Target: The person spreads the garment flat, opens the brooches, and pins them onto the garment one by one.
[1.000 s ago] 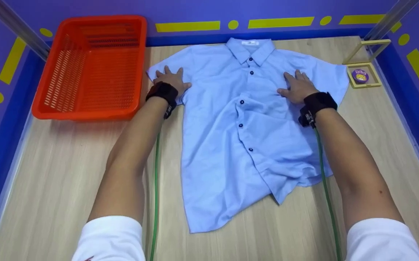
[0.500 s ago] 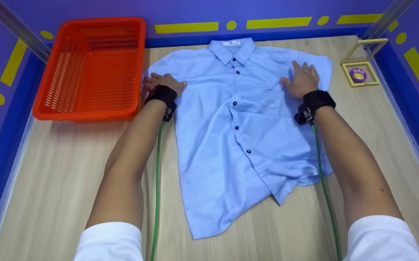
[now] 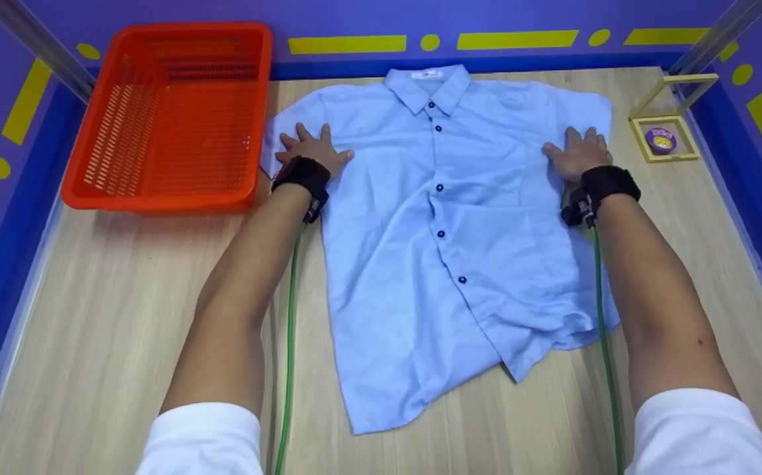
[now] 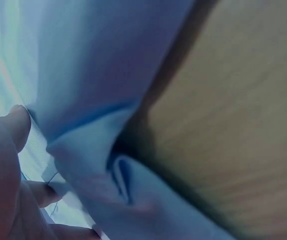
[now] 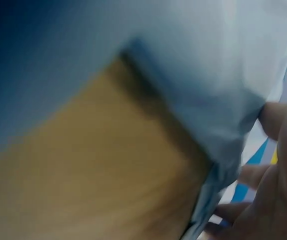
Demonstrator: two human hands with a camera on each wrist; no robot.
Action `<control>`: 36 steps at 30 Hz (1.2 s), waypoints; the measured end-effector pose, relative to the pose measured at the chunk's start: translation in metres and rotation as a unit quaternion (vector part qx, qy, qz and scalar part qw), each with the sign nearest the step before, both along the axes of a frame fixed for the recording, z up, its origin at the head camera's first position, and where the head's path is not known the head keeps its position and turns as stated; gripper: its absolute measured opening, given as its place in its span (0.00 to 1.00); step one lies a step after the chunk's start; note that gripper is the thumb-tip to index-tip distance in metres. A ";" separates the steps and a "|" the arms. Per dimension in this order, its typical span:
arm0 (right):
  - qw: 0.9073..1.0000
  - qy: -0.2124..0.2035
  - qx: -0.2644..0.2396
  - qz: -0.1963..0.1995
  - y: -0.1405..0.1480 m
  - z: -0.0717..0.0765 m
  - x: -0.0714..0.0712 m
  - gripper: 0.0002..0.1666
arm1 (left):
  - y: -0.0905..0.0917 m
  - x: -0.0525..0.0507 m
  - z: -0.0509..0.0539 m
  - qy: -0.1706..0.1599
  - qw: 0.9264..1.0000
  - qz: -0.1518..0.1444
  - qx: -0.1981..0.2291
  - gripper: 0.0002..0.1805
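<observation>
A light blue short-sleeved shirt [image 3: 387, 264] lies front up with its collar at the far side and its lower hem slanted and rumpled. The left hand [image 3: 311, 150] rests with spread fingers on the sleeve at the left. On the opposite side, the right hand [image 3: 578, 155] lies on the cloth below the right sleeve, its fingers extended. In the left wrist view, the thumb and fingers of the left hand [image 4: 3, 185] touch the fabric [image 4: 93, 65]. Fingertips of the right hand [image 5: 278, 175] meet the cloth's edge [image 5: 218, 115] in the right wrist view.
A red plastic basket [image 3: 196, 132] stands at the far left, close to the left hand. At the far right is a small yellow-framed open box [image 3: 651, 153] holding a purple round item [image 3: 660, 140]. Green cables [image 3: 289, 343] run along both forearms.
The shirt's collar and shoulders have shifted left since the earliest frame. The right hand has moved right and slightly down over the last half second; the left fingers have spread more.
</observation>
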State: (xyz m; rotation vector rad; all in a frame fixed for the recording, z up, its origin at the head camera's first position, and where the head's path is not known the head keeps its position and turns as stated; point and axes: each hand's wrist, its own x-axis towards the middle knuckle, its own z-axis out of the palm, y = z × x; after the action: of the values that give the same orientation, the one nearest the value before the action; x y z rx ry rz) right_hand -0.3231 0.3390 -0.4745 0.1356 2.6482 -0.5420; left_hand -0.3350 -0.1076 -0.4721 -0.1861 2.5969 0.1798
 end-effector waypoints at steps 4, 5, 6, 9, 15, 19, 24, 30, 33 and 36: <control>0.999 0.016 -0.037 0.007 0.018 0.001 0.001 0.50 | 0.005 0.000 0.005 0.007 1.000 0.000 0.000 0.45; 0.999 0.020 -0.046 0.004 0.022 0.002 0.002 0.50 | 0.006 0.001 0.005 0.006 1.000 0.000 0.000 0.45; 0.998 0.028 -0.054 0.002 0.025 0.002 0.004 0.50 | 0.007 0.001 0.006 0.009 1.000 -0.002 0.000 0.46; 0.996 0.054 -0.066 -0.005 0.030 0.005 0.014 0.50 | 0.011 0.003 0.008 0.032 0.999 -0.018 0.007 0.46; 0.996 0.070 -0.063 0.013 0.024 0.020 0.058 0.52 | 0.039 0.007 0.024 0.105 0.986 -0.118 0.057 0.45; 0.995 0.068 -0.066 0.037 0.013 0.023 0.095 0.53 | 0.079 0.011 0.041 0.109 0.971 -0.196 0.079 0.42; 0.993 0.060 -0.074 0.069 -0.005 0.018 0.136 0.52 | 0.135 0.010 0.050 0.103 0.951 -0.278 0.089 0.40; 0.989 0.069 -0.073 0.112 -0.024 0.010 0.178 0.51 | 0.187 0.005 0.047 0.056 0.937 -0.338 0.065 0.36; 0.987 0.079 -0.071 0.124 -0.025 0.005 0.197 0.49 | 0.204 0.005 0.045 0.024 0.941 -0.335 0.037 0.35; 0.985 0.091 -0.069 0.128 -0.021 -0.001 0.214 0.48 | 0.217 0.005 0.038 -0.006 0.950 -0.311 0.021 0.35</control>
State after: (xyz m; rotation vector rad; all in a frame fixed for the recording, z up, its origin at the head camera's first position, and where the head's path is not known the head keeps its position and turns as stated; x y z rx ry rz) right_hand -0.1092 0.3182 -0.4752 -0.3075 2.7331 -0.6754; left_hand -0.3300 0.1093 -0.4337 0.6392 2.4994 0.0022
